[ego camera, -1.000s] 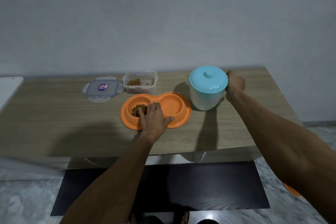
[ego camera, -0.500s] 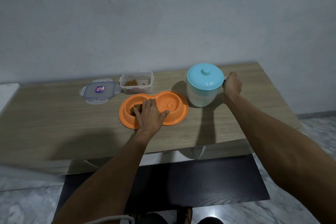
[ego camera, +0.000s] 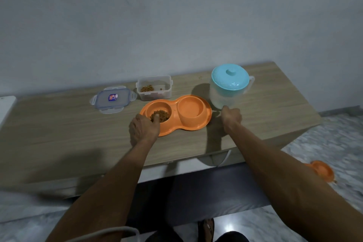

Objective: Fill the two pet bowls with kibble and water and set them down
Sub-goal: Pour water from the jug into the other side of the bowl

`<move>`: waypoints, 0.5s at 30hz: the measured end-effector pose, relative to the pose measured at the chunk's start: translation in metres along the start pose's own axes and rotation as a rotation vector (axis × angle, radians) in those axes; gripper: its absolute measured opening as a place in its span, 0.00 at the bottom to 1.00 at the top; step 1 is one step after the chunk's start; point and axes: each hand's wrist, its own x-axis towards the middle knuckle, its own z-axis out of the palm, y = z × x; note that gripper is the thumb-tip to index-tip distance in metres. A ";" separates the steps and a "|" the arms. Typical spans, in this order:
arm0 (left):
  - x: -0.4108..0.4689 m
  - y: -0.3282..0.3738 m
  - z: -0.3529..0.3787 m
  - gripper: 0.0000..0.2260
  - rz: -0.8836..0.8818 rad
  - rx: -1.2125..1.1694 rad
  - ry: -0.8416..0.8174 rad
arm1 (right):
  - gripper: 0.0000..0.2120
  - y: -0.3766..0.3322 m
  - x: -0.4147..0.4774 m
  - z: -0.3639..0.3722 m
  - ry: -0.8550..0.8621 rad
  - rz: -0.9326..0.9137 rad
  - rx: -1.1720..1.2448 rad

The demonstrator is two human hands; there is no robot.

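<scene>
Centre frame, near to far: my left hand pinches the near rim of the orange double bowl on the bench, with kibble in its left well. My right hand sits just right of the bowl with fingers curled, whether on anything I cannot tell. Behind it stands a blue-lidded pitcher.

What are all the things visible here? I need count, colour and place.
double bowl: one, orange, table middle.
kibble: one heap, brown, its left bowl.
container: one, clear, behind double bowl.
lid: one, bluish, left of container.
jug: one, white, blue top, right of double bowl.
table: one, wooden, by wall.
floor bowl: one, orange, far right.
left hand: grips double bowl's left end.
right hand: curled, before jug.
</scene>
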 end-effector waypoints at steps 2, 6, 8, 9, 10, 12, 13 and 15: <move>0.009 -0.009 -0.004 0.34 -0.062 -0.021 -0.034 | 0.31 -0.001 -0.014 0.016 -0.036 -0.032 -0.045; 0.028 -0.017 -0.007 0.34 -0.034 0.004 -0.093 | 0.37 -0.004 -0.032 0.044 -0.060 -0.043 -0.157; 0.036 -0.016 -0.008 0.33 -0.037 -0.019 -0.125 | 0.37 -0.003 -0.037 0.053 -0.024 -0.063 -0.236; 0.039 -0.015 -0.009 0.31 -0.042 -0.032 -0.144 | 0.35 -0.003 -0.039 0.055 -0.007 -0.071 -0.268; 0.040 -0.014 -0.010 0.30 -0.048 -0.039 -0.158 | 0.34 -0.003 -0.039 0.056 0.003 -0.070 -0.283; 0.041 -0.015 -0.012 0.28 -0.052 -0.024 -0.166 | 0.32 -0.003 -0.041 0.055 0.005 -0.057 -0.283; 0.041 -0.016 -0.014 0.27 -0.052 -0.012 -0.167 | 0.32 -0.002 -0.043 0.053 0.001 -0.045 -0.272; 0.037 -0.019 -0.016 0.26 -0.063 -0.016 -0.185 | 0.31 0.003 -0.048 0.048 0.005 -0.026 -0.239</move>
